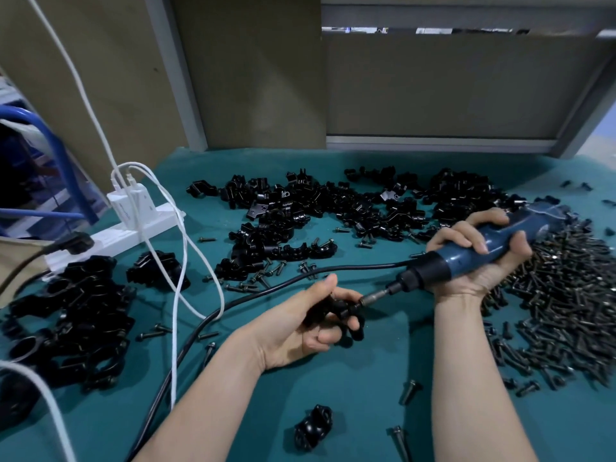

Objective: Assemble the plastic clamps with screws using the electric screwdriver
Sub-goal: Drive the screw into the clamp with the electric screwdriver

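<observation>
Your left hand (293,331) pinches the plastic clamp (343,313), probably light, stiff and slick, by its body right at the bit of the electric screwdriver (466,258) that your right hand (483,268) wraps.

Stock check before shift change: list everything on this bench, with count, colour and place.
held clamp: one, black, at the screwdriver's bit
electric screwdriver: one, blue and black, right of centre
loose clamp parts: many, black, back middle
clamp pile: many, black, left edge
lone clamp: one, black, near front
screw heap: many, dark, right side
power strip: one, white, back left
black cord: one, crossing the table
table cover: one, teal
left hand: grips the held clamp
right hand: grips the electric screwdriver
</observation>
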Demonstrator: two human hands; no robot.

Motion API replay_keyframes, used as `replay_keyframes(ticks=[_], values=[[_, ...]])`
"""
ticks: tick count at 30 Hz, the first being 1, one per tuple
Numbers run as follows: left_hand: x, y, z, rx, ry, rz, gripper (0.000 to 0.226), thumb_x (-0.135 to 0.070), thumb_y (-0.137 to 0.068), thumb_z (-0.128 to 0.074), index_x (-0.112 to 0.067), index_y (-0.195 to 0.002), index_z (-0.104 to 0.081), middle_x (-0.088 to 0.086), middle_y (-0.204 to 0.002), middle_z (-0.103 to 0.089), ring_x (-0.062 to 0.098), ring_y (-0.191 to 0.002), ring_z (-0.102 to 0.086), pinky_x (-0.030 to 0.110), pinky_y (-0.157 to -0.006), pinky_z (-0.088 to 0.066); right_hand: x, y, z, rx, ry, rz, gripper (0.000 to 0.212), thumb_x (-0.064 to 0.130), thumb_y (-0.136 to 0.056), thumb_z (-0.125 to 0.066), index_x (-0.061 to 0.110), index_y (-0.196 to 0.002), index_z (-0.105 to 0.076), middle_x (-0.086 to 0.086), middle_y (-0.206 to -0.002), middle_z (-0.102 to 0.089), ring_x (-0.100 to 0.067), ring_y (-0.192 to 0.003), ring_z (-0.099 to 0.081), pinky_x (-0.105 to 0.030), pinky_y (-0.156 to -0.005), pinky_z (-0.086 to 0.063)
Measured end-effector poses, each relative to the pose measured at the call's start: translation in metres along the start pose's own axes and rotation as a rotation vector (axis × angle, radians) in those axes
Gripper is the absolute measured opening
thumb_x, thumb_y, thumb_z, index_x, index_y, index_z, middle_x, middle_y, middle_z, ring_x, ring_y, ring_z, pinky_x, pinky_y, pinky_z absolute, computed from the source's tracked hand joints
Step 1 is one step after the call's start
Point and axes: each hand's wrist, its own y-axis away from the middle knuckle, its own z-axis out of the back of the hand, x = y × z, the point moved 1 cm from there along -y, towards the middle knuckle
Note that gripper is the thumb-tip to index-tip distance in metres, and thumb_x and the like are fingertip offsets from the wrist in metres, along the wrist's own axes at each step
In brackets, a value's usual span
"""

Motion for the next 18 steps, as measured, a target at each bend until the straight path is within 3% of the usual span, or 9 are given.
replay_keyframes(ticks=[1, 2, 5, 10, 13, 18], values=[[0.000, 0.000, -0.001, -0.019, -0.016, -0.021, 0.047, -0.046, -0.084, -0.061, -0.008, -0.112, -0.058, 0.008, -0.081, -0.066, 0.008, -0.052, -0.049, 0.014, -0.043, -0.040, -0.027, 0.007, 0.001, 0.011, 0.020, 0.073, 0.032, 0.001, -0.063, -0.079, 0.010, -0.087, -0.060, -0.004, -0.082, -0.070, -0.020, -0.046, -0.057, -0.024, -0.054, -0.042], [0.001, 0.000, -0.001, -0.036, -0.043, -0.036, 0.042, -0.041, -0.086, -0.062, -0.008, -0.112, -0.059, 0.007, -0.081, -0.067, 0.009, -0.054, -0.051, 0.015, -0.045, -0.041, -0.047, 0.009, 0.007, 0.015, 0.097, 0.015, 0.031, 0.001, -0.063, -0.079, 0.010, -0.086, -0.061, -0.004, -0.082, -0.070, -0.020, -0.047, -0.057, -0.024, -0.055, -0.042], [0.000, -0.001, -0.006, -0.041, -0.122, -0.073, 0.032, -0.029, -0.085, -0.062, -0.009, -0.110, -0.062, 0.007, -0.081, -0.067, 0.012, -0.058, -0.053, 0.020, -0.051, -0.047, -0.051, 0.003, 0.011, -0.014, 0.082, -0.062, 0.029, 0.002, -0.063, -0.079, 0.009, -0.085, -0.062, -0.005, -0.082, -0.070, -0.019, -0.047, -0.057, -0.024, -0.055, -0.043], [0.000, -0.002, -0.009, -0.103, -0.254, -0.157, 0.026, -0.022, -0.087, -0.065, -0.008, -0.109, -0.062, 0.008, -0.079, -0.070, 0.013, -0.062, -0.058, 0.024, -0.059, -0.051, -0.050, 0.003, 0.010, 0.015, 0.014, -0.012, 0.026, 0.004, -0.064, -0.077, 0.009, -0.085, -0.061, -0.005, -0.082, -0.070, -0.020, -0.047, -0.057, -0.026, -0.054, -0.044], [0.000, -0.003, -0.008, -0.167, -0.281, -0.217, 0.014, -0.010, -0.092, -0.056, -0.008, -0.100, -0.067, 0.009, -0.073, -0.070, 0.013, -0.060, -0.059, 0.023, -0.059, -0.052, -0.048, 0.002, 0.010, 0.012, -0.006, 0.009, 0.020, 0.011, -0.067, -0.072, 0.009, -0.083, -0.061, -0.004, -0.082, -0.070, -0.019, -0.046, -0.056, -0.025, -0.053, -0.044], [-0.001, -0.003, -0.010, -0.218, -0.302, -0.266, 0.031, -0.003, -0.095, -0.054, -0.020, -0.086, -0.079, -0.003, -0.066, -0.065, 0.010, -0.059, -0.056, 0.021, -0.058, -0.051, -0.047, 0.001, 0.013, -0.045, -0.031, 0.055, 0.020, 0.029, -0.075, -0.057, 0.010, -0.081, -0.061, -0.002, -0.080, -0.069, -0.016, -0.044, -0.055, -0.024, -0.050, -0.045]])
